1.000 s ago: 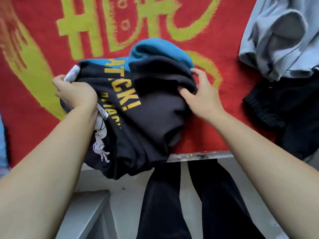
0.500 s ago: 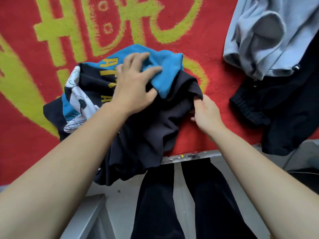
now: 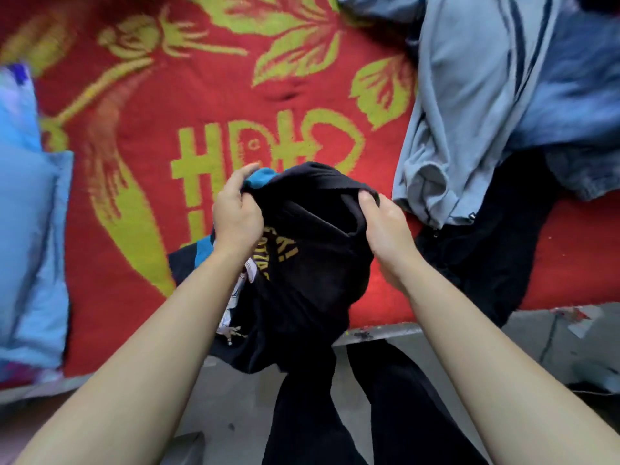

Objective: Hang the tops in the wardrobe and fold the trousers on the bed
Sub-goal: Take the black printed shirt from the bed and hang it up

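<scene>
Two hands hold the top: left hand and right hand each pinch bunched cloth in curled fingers. Soft, light and floppy, it is probably best gripped at the shoulders.

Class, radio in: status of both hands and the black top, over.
Left hand, right hand: both grip black top. Top bunched over the bed edge, not yet hung. Grey top, dark garment lying at right.

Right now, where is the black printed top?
Head view, centre: the black top is gripped by the left hand and right hand, over the near edge of the red blanket.
</scene>
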Tool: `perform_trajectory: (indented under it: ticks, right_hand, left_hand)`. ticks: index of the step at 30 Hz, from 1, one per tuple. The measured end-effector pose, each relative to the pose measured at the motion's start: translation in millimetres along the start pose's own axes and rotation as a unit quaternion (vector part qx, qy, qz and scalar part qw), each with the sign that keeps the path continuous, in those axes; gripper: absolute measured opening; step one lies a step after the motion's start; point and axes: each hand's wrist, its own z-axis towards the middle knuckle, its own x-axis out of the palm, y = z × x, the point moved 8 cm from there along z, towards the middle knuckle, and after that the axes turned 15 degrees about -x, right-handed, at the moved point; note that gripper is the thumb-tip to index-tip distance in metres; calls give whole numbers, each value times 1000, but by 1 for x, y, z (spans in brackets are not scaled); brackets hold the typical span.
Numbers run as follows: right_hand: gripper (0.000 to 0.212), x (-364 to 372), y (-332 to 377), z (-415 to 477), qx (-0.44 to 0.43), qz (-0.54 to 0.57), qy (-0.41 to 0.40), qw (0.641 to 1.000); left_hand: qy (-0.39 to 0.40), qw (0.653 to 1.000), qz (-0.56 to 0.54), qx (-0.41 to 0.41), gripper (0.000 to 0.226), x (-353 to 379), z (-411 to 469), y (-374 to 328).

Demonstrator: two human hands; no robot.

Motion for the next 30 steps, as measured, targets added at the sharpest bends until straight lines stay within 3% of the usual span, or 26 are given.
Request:
perform_trajectory:
  ticks: [4, 8, 10, 14, 17, 22, 27, 30]
  right_hand:
    - [28, 3, 106, -21, -74, 29, 28, 996]
    - [26, 6, 208, -49, -158, 64, 54, 984]
    - [24, 3, 251, -63, -200, 71, 64, 975]
    - [8, -7, 312, -94, -282, 11, 104, 954]
    - [30, -18, 335, -110, -313, -69, 136, 937]
    - [47, -18, 364, -132, -380, -191, 203, 882]
    - [18, -1, 360, -165, -468, -401, 207, 760]
    - [19, 21, 342, -189, -475, -424, 219, 740]
  left_hand:
    - [41, 999, -22, 27, 71, -59, -41, -59]
    - [27, 996, 45, 66, 43, -114, -91, -110]
    - [-4, 994, 65, 83, 34, -141, -112, -130]
    - [-128, 983, 94, 87, 40, -202, -148, -157]
    - [-187, 980, 44, 43, 17, -244, -168, -161]
    - [-250, 968, 7, 35, 13, -287, -219, -155]
    - [-405, 911, 70, 37, 11, -320, -299, -136]
    - [-466, 880, 90, 23, 15, -328, -356, -108]
